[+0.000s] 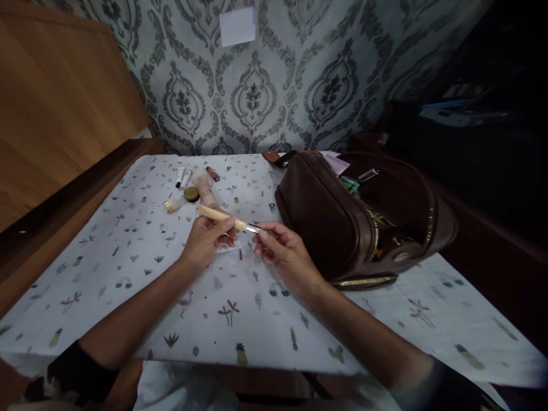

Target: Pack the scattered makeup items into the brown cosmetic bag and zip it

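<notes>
Above the table, both of my hands hold what looks like a makeup brush [222, 217], with a pale yellow handle and a silver collar. My left hand [204, 238] pinches the handle between thumb and fingers. At the collar and the dark tip, my right hand [286, 250] has its thumb and fingers closed, partly covering the bristle end. Beneath the brush lies a small white piece [229, 247], partly hidden. Just beyond are a beige tube [208, 193], a round dark-rimmed container [191, 194] and a small yellowish jar [172, 205].
An open brown leather bag [325, 222] stands at the right, with several items inside, including a silver-capped tube [368, 176]. Small white tubes [180, 176] and a red lipstick-like item [213, 173] lie at the back left. A wooden panel [64, 74] borders the left.
</notes>
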{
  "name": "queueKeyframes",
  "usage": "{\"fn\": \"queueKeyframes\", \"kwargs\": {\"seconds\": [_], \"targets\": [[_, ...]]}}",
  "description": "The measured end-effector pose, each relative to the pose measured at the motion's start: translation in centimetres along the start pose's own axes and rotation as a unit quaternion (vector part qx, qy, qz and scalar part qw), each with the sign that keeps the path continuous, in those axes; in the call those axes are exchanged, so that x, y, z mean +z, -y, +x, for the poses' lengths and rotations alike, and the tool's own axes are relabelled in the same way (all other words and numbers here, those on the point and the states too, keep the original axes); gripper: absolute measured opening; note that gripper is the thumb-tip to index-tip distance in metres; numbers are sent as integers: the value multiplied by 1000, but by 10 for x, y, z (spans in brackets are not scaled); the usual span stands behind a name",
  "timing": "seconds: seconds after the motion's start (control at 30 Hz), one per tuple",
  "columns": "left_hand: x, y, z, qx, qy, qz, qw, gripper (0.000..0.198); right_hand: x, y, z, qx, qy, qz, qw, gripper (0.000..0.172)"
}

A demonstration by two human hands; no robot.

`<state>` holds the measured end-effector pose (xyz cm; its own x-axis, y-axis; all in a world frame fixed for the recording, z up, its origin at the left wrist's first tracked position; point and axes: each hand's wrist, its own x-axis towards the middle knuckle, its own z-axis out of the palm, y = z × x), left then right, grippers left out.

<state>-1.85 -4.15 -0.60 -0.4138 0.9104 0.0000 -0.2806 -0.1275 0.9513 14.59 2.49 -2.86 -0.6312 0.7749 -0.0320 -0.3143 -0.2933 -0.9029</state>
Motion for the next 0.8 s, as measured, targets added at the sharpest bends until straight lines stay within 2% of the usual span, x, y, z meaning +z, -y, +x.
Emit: {"fn": "queueKeyframes", "kwargs": {"seconds": [0.17,0.4,0.63,0.8], "targets": [[0,0,0,0,-2,-6,1000,52,0,-1,1,-30,-15,-15,999,36],[-4,-7,1,-6,7,9,1000,66,0,-1,0,-30,-35,-16,999,35],[-18,-18,9,-27,-39,53,997,52,-2,-2,1,-36,-44,-17,998,29],[-23,-25,9,-37,1,83,996,28,-3,-2,1,-37,-49,-14,998,29]]}}
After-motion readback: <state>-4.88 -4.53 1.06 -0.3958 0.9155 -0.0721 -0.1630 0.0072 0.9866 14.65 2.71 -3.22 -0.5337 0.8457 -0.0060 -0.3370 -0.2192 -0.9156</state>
